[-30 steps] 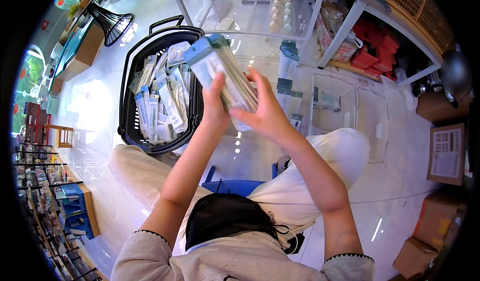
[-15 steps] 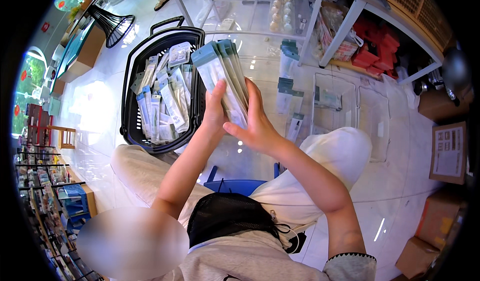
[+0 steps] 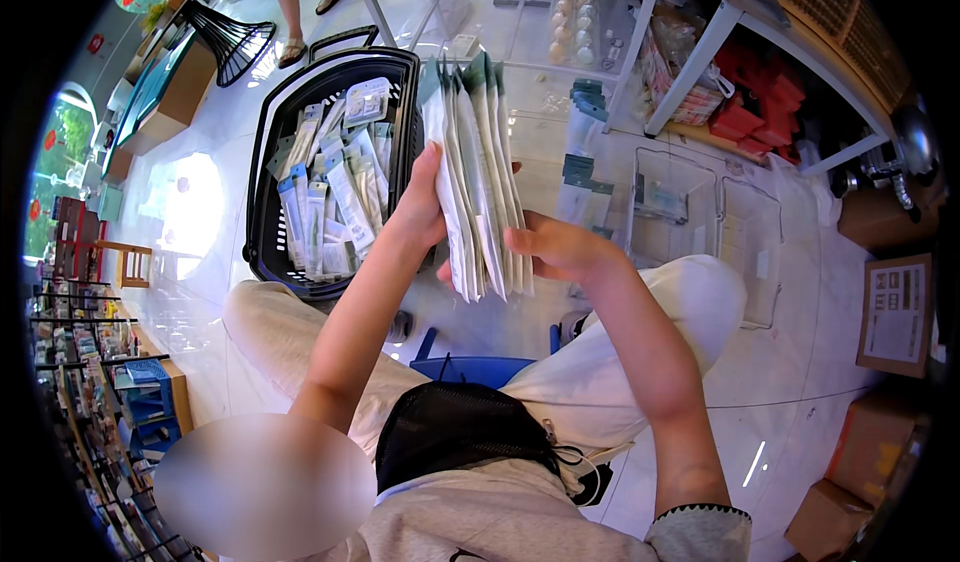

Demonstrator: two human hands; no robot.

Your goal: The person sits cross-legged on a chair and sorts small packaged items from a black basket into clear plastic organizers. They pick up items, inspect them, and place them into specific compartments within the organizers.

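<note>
Between my two hands stands a bundle of long, slim plastic packets with dark green tops, seen edge-on and slightly fanned. My left hand is closed on the bundle's left side, thumb along its front. At the lower right, my right hand grips the same bundle with thumb and fingers. What lies inside the packets cannot be made out. Left of the bundle sits a black plastic basket, filled with similar loose packets lying at various angles.
Small stacks of packets lie on the floor beyond my right hand. Clear plastic bins stand farther right, with cardboard boxes at the edge. A white-framed table rises at the back right. Another person's legs show behind the basket.
The packets have been turned from a tilted, front-facing fan to upright and edge-on. My right hand has moved down and right along them. Another person's legs have come further into view.
</note>
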